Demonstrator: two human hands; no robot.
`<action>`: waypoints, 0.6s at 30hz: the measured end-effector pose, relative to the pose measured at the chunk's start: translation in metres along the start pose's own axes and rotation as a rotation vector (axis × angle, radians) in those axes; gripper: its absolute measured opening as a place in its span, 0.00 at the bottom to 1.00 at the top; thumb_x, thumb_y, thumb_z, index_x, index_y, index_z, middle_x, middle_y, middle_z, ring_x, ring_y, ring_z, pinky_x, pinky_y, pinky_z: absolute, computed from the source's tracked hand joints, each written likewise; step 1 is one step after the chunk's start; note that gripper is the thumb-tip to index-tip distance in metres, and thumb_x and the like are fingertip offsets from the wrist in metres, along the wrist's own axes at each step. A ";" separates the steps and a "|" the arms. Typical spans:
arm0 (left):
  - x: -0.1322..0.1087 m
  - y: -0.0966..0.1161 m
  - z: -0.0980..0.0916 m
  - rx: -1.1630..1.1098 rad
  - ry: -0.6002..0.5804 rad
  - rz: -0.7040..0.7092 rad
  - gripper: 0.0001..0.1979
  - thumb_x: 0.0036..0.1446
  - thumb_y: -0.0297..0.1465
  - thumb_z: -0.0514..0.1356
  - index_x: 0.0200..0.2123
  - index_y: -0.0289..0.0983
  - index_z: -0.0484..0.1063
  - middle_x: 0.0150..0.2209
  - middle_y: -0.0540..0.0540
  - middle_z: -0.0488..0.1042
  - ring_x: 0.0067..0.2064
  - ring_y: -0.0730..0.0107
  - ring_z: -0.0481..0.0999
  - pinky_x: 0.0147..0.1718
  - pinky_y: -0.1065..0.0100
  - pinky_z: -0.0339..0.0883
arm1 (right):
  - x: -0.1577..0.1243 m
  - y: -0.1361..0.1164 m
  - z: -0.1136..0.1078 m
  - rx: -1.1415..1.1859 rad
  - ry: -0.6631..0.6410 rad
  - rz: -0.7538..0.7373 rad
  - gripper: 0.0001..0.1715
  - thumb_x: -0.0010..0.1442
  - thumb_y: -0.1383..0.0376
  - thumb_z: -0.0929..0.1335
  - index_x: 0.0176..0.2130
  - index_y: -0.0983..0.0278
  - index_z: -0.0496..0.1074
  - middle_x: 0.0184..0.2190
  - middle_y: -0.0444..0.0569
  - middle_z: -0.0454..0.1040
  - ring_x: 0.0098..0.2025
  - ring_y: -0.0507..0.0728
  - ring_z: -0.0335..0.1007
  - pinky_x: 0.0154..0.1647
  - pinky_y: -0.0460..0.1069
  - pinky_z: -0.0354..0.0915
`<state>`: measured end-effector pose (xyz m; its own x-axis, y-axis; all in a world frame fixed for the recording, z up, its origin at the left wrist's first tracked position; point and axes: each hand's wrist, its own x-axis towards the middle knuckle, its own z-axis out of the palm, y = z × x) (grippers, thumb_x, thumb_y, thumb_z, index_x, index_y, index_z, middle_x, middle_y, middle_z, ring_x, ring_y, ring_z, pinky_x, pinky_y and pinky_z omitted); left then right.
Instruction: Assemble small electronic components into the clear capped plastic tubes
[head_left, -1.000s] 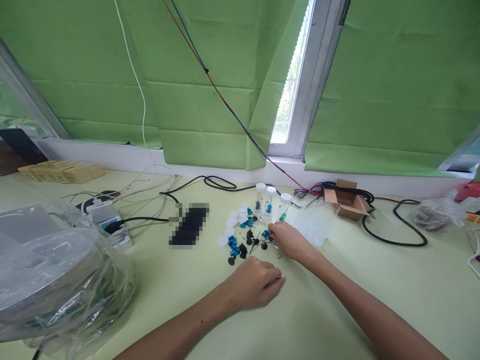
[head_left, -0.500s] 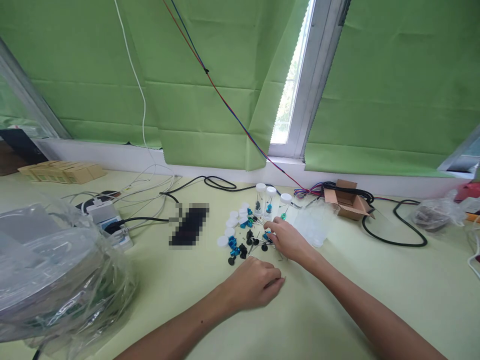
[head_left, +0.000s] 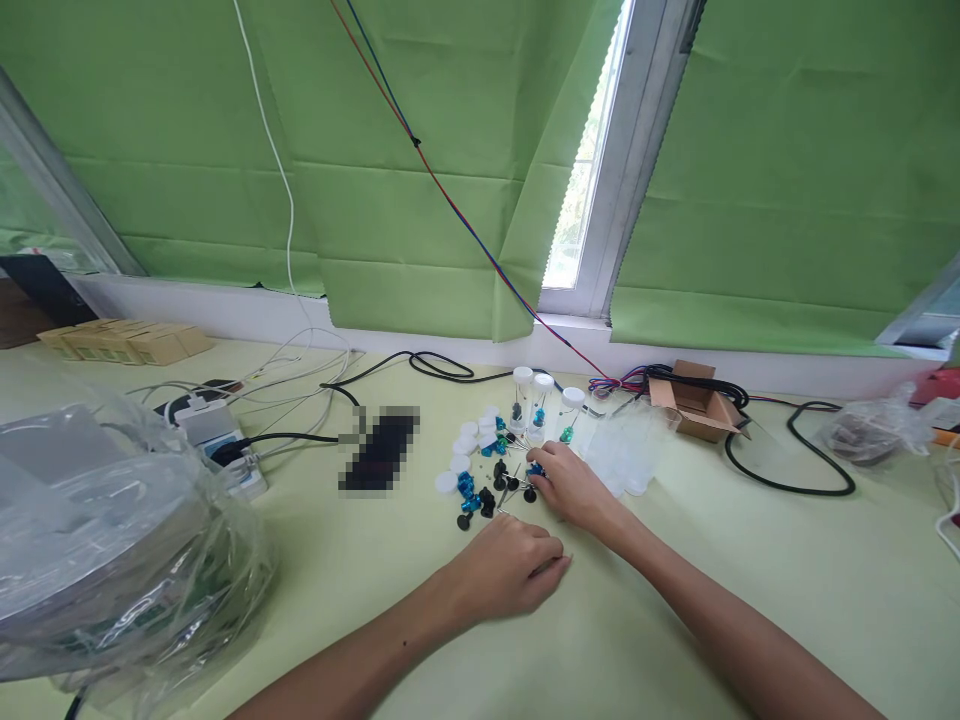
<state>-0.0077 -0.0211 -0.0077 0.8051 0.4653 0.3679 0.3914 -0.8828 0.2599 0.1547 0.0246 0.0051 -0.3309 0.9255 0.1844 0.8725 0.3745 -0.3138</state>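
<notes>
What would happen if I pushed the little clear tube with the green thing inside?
The clear tube might tip over easily, because it stands tall and narrow. It could then roll, since its sides look round. It's probably light: it looks like thin plastic around a small green piece.

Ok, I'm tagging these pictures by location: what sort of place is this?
Probably a workroom or small lab, though I can't tell which: three white-capped clear vials and loose blue fittings on a table, with a power strip to their left.
</notes>
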 end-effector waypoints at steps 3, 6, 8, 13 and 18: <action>0.000 0.000 -0.001 -0.003 -0.004 -0.005 0.17 0.61 0.28 0.54 0.19 0.37 0.59 0.18 0.52 0.63 0.20 0.76 0.62 0.21 0.66 0.45 | 0.001 0.003 0.003 0.042 0.024 0.006 0.12 0.62 0.72 0.65 0.47 0.64 0.69 0.44 0.54 0.70 0.49 0.60 0.66 0.46 0.49 0.61; 0.001 0.001 -0.001 0.000 -0.017 -0.012 0.16 0.61 0.28 0.54 0.19 0.37 0.59 0.18 0.52 0.64 0.20 0.76 0.62 0.21 0.66 0.46 | 0.002 0.005 0.007 0.079 0.051 0.013 0.14 0.62 0.73 0.65 0.48 0.64 0.68 0.45 0.54 0.70 0.49 0.60 0.65 0.46 0.50 0.60; 0.001 0.001 -0.002 -0.001 -0.017 -0.012 0.17 0.61 0.29 0.54 0.19 0.37 0.59 0.18 0.52 0.65 0.20 0.76 0.63 0.21 0.66 0.46 | 0.002 0.006 0.008 0.100 0.062 0.011 0.14 0.62 0.73 0.65 0.47 0.64 0.67 0.44 0.54 0.70 0.49 0.60 0.65 0.46 0.50 0.60; 0.001 0.001 -0.001 -0.003 0.006 -0.007 0.17 0.61 0.29 0.54 0.19 0.37 0.59 0.18 0.53 0.63 0.20 0.76 0.63 0.21 0.66 0.46 | 0.003 0.006 0.009 0.161 0.057 0.043 0.13 0.61 0.74 0.65 0.46 0.63 0.67 0.43 0.52 0.72 0.47 0.58 0.66 0.46 0.50 0.60; 0.001 0.001 -0.001 -0.004 0.001 -0.014 0.17 0.60 0.28 0.54 0.19 0.37 0.58 0.17 0.53 0.62 0.19 0.76 0.61 0.21 0.65 0.45 | 0.004 0.007 0.007 0.193 0.048 0.026 0.10 0.63 0.72 0.63 0.44 0.64 0.68 0.40 0.51 0.73 0.44 0.57 0.68 0.44 0.49 0.60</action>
<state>-0.0071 -0.0211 -0.0060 0.7989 0.4777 0.3654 0.4010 -0.8759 0.2684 0.1566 0.0313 -0.0031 -0.2877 0.9328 0.2169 0.7938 0.3590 -0.4910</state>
